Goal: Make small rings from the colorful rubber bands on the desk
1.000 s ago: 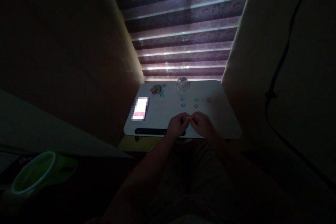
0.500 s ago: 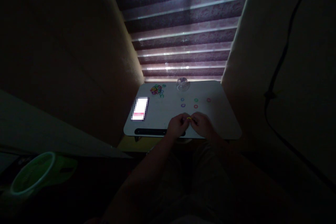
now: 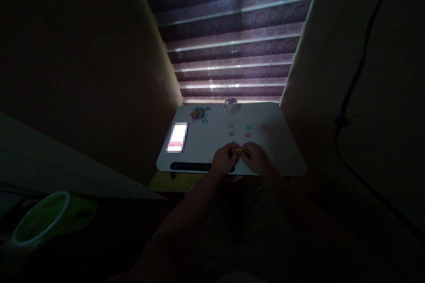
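Pinching one yellow ring (image 3: 238, 151), left hand (image 3: 225, 159) and right hand (image 3: 256, 158) meet. Five coloured rings (image 3: 248, 128) lie spaced inside the white tabletop's (image 3: 283, 154) edges.

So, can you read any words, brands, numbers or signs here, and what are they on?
No text can be read.
Phone: screen blurred into blocks, nothing legible.
Green bucket: too dark to tell whether it has lettering.
Yellow ring held between left hand and right hand: too small to make out any marking.
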Tool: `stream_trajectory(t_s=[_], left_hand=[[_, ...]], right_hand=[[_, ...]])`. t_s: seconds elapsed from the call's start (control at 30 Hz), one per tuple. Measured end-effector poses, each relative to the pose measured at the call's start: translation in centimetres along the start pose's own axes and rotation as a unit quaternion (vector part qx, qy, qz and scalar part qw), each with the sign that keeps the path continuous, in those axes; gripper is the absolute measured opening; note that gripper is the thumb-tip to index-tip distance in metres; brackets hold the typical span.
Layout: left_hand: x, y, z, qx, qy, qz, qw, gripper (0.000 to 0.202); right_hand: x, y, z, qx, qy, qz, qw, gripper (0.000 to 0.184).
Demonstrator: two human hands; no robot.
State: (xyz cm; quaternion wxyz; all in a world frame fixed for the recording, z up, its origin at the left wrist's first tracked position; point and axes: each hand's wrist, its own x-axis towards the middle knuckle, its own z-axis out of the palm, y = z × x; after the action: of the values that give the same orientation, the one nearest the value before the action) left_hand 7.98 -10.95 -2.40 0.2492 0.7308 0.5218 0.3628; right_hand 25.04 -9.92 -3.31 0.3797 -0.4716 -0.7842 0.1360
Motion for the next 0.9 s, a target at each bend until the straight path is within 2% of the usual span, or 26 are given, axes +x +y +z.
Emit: stream_trajectory(t_s=[0.43, 0.9], left_hand=[[0.07, 0.00, 0.05, 0.030, -0.007, -0.009, 0.999, 0.026], [-0.05, 0.17, -0.09, 0.011, -0.004, 0.004, 1.000, 0.025]], right_hand=[[-0.04, 0.03, -0.01, 0.000, -0.001, 0.001, 1.000, 0.016], [-0.06, 0.15, 0.08, -0.009, 0.001, 0.003, 1.000, 0.014]])
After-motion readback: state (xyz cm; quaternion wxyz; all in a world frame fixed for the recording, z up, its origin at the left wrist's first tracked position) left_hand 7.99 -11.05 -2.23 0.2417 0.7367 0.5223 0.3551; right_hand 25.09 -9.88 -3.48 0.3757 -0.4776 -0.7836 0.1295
